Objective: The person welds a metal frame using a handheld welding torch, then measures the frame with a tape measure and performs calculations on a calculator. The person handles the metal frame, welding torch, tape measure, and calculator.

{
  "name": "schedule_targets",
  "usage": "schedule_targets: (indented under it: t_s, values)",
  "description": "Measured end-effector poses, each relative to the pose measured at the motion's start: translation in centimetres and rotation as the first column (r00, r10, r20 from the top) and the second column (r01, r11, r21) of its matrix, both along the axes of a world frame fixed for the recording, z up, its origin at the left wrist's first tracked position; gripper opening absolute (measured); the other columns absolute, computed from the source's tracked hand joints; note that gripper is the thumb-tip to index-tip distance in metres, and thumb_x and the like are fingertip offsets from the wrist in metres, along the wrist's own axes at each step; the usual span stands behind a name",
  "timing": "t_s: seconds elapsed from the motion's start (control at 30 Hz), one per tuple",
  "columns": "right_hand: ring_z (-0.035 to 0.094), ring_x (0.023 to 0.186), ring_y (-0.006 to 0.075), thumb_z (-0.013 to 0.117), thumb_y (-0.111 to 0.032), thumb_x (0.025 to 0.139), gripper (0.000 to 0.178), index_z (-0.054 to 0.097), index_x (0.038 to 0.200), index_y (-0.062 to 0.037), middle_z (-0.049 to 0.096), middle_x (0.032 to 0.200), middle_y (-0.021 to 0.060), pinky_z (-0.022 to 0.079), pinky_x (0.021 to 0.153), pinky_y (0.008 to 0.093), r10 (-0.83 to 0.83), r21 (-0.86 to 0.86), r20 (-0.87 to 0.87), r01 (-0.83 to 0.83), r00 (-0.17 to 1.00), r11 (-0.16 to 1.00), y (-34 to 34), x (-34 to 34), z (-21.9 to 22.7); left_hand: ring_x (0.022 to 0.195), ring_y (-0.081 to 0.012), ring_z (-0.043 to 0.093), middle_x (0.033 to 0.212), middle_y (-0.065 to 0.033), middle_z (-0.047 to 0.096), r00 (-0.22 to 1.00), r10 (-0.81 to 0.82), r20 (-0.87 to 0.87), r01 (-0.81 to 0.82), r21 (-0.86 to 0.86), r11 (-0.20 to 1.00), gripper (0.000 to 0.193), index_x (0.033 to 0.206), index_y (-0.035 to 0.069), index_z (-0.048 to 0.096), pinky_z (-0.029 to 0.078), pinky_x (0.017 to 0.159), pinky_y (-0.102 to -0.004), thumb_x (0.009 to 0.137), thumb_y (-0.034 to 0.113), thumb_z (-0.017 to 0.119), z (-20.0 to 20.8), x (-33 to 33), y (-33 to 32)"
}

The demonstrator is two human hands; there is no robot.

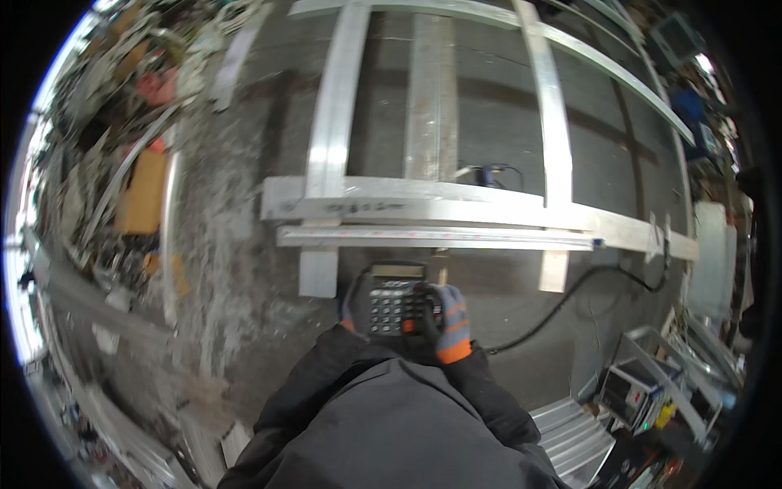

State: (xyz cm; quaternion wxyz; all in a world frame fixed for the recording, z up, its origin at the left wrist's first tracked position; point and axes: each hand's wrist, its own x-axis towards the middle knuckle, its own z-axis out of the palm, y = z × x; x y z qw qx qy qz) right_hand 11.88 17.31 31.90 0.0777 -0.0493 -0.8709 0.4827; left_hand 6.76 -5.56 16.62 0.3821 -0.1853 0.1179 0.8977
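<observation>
A black desktop calculator (387,310) with a pale display along its top edge is held close in front of my body. My left hand (348,310), in a grey and orange work glove, grips its left side; most of those fingers are hidden. My gloved right hand (448,320) is closed about the right side, with dark fingertips over the keys at that edge. Just beyond the calculator, a long measuring ruler (436,237) lies along a silver metal bar (407,209) that bears handwritten marks.
Long metal bars (334,106) stretch away across the dark work surface (236,269), crossing the marked bar. A black cable (562,306) curves on the right. Scrap and a cardboard piece (140,193) are heaped at left. A boxy device (631,395) stands by metal frames at lower right.
</observation>
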Motion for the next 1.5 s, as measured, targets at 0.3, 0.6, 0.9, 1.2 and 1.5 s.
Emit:
schedule_targets:
  t_s: [0.3, 0.6, 0.9, 1.2, 1.5]
  values:
    - [0.063, 0.106, 0.0397, 0.070, 0.001, 0.078, 0.032, 0.068, 0.110, -0.0032, 0.072, 0.106, 0.0137, 0.051, 0.090, 0.0493, 0.160, 0.212, -0.141, -0.128, 0.977, 0.969, -1.9, 0.8, 0.6, 0.105, -0.0136, 0.070, 0.124, -0.0048, 0.071, 0.963, 0.055, -0.264, -0.210, -0.606, 0.767, 0.040, 0.141, 0.008, 0.060, 0.061, 0.087, -0.0300, 0.111, 0.033, 0.056, 0.8, 0.0, 2.4]
    - [0.063, 0.109, 0.0372, 0.073, -0.013, 0.075, 0.040, 0.069, 0.114, -0.0075, 0.072, 0.115, 0.0125, 0.048, 0.097, 0.0534, 0.461, 0.245, -0.109, -0.426, 0.880, 0.871, -2.9, -0.4, 2.0, 0.105, -0.0100, 0.066, 0.122, -0.0021, 0.069, 0.943, 0.010, -0.331, -0.257, -0.711, 0.655, 0.041, 0.143, 0.007, 0.060, 0.057, 0.088, -0.0280, 0.109, 0.031, 0.060, 3.3, -0.8, 3.1]
    - [0.057, 0.128, 0.0387, 0.072, -0.015, 0.078, 0.047, 0.067, 0.124, -0.0098, 0.069, 0.129, 0.0124, 0.039, 0.112, 0.0598, 0.532, 0.303, -0.067, -0.491, 0.844, 0.817, -3.0, -0.3, 1.7, 0.114, -0.0090, 0.061, 0.127, -0.0018, 0.067, 0.919, -0.045, -0.392, -0.290, -0.748, 0.597, 0.041, 0.145, 0.006, 0.058, 0.053, 0.096, -0.0267, 0.111, 0.029, 0.057, 4.0, -1.1, 3.2]
    - [0.054, 0.133, 0.0395, 0.072, -0.015, 0.080, 0.045, 0.067, 0.124, -0.0096, 0.068, 0.133, 0.0126, 0.035, 0.115, 0.0602, 0.535, 0.297, 0.039, -0.521, 0.844, 0.800, -2.7, -0.6, 2.1, 0.116, -0.0098, 0.061, 0.131, -0.0028, 0.067, 0.890, -0.022, -0.455, -0.349, -0.713, 0.608, 0.044, 0.145, 0.005, 0.059, 0.052, 0.099, -0.0271, 0.110, 0.030, 0.060, 3.4, -1.3, 3.3]
    - [0.061, 0.110, 0.0396, 0.068, 0.001, 0.077, 0.032, 0.068, 0.107, -0.0081, 0.071, 0.109, 0.0117, 0.047, 0.096, 0.0514, 0.129, 0.177, -0.136, -0.104, 0.982, 0.979, -2.2, -0.5, 0.9, 0.101, -0.0121, 0.070, 0.120, -0.0025, 0.070, 0.956, 0.179, -0.230, -0.274, -0.498, 0.823, 0.037, 0.140, 0.010, 0.062, 0.061, 0.084, -0.0292, 0.109, 0.031, 0.060, 4.6, -1.6, 3.6]
